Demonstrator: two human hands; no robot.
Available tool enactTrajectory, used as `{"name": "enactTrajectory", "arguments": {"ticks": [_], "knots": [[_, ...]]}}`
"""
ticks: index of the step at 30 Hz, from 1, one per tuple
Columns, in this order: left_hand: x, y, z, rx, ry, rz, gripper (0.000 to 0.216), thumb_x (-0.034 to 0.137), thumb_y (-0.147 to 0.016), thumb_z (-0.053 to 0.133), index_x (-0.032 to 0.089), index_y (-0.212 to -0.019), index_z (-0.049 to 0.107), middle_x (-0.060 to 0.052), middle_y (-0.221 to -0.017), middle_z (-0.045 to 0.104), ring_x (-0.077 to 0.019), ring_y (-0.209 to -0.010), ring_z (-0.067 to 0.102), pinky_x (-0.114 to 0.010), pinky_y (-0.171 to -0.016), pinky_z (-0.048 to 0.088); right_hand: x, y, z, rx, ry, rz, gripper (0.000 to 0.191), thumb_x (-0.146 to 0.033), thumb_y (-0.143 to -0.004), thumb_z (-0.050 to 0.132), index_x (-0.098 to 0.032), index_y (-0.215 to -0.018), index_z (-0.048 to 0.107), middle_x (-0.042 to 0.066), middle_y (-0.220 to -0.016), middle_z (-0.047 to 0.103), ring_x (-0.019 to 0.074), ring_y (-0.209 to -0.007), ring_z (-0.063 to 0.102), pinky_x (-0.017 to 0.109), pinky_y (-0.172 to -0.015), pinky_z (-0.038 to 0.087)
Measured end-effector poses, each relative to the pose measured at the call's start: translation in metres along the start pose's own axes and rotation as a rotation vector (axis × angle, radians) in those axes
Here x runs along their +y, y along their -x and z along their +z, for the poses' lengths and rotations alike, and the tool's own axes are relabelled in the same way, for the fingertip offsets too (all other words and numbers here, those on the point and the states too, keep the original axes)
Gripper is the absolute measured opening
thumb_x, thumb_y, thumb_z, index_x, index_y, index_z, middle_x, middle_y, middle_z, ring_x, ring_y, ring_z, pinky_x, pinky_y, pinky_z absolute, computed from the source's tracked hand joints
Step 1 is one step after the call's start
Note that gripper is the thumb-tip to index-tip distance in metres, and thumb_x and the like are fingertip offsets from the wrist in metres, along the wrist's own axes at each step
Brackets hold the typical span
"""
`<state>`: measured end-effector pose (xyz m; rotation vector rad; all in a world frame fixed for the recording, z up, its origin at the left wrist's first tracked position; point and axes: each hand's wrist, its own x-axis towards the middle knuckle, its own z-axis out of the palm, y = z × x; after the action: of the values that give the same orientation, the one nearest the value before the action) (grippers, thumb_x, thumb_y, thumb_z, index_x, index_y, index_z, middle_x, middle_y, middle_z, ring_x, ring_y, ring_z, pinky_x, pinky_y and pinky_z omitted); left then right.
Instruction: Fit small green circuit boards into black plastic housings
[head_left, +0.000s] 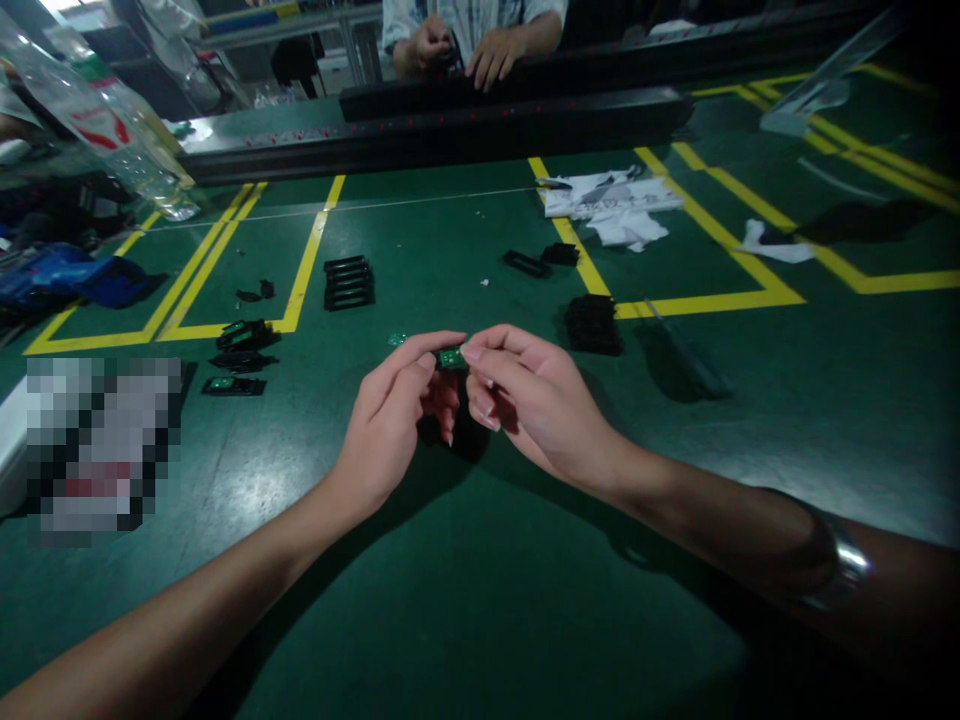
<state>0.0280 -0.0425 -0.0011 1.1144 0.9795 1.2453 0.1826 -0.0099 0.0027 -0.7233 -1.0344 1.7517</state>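
Note:
Between my two hands, just above the green table, is a small green circuit board [451,358], with a bit of black beside it at its left end. My left hand [397,405] pinches that left end between thumb and fingers. The thumb and forefinger of my right hand [525,395] close on the board's right end. Behind my left fingers lies another little green board [398,340] on the table. Further off to the left sits a row of black plastic housings [349,283]. My fingers hide part of the held piece.
Black housings with green boards [234,385] lie at left, near a pixelated object [112,450]. A stack of black parts [592,323] and a clear strip [686,350] are at right. Crumpled white paper [611,205] lies beyond. Across the black rail [450,125], another person's hands [495,55] show.

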Motion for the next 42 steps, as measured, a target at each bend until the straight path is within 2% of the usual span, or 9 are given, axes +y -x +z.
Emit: {"name": "enactTrajectory", "arguments": {"ticks": [8, 16, 42], "knots": [[-0.0002, -0.0001, -0.0001, 0.003, -0.024, 0.033, 0.032, 0.038, -0.105, 0.055, 0.02, -0.126, 0.07, -0.002, -0.073, 0.066, -0.014, -0.06, 0.062, -0.024, -0.05, 0.054, 0.0011, 0.0004, -0.0011, 0.001, 0.023, 0.001, 0.014, -0.026, -0.096, 0.072, -0.018, -0.089, 0.063, -0.006, -0.057, 0.056, 0.0077, -0.047, 0.051, 0.022, -0.045, 0.037], [-0.0028, -0.0004, -0.0014, 0.018, -0.131, 0.101, 0.026, 0.034, -0.102, 0.062, 0.022, -0.125, 0.071, 0.001, -0.069, 0.062, -0.011, -0.055, 0.059, -0.022, -0.048, 0.052, 0.0016, 0.0003, -0.0021, 0.004, 0.04, 0.004, 0.015, -0.027, -0.096, 0.073, -0.018, -0.09, 0.063, -0.006, -0.057, 0.056, 0.0075, -0.047, 0.051, 0.021, -0.045, 0.037], [-0.0015, -0.0003, -0.001, 0.019, -0.092, 0.084, 0.025, 0.032, -0.102, 0.062, 0.024, -0.124, 0.072, 0.001, -0.069, 0.062, -0.0117, -0.056, 0.059, -0.022, -0.047, 0.052, 0.0032, 0.0016, -0.0031, -0.002, 0.055, -0.013, 0.018, -0.032, -0.096, 0.074, -0.019, -0.091, 0.063, -0.005, -0.058, 0.058, 0.0079, -0.049, 0.052, 0.022, -0.047, 0.037]]}}
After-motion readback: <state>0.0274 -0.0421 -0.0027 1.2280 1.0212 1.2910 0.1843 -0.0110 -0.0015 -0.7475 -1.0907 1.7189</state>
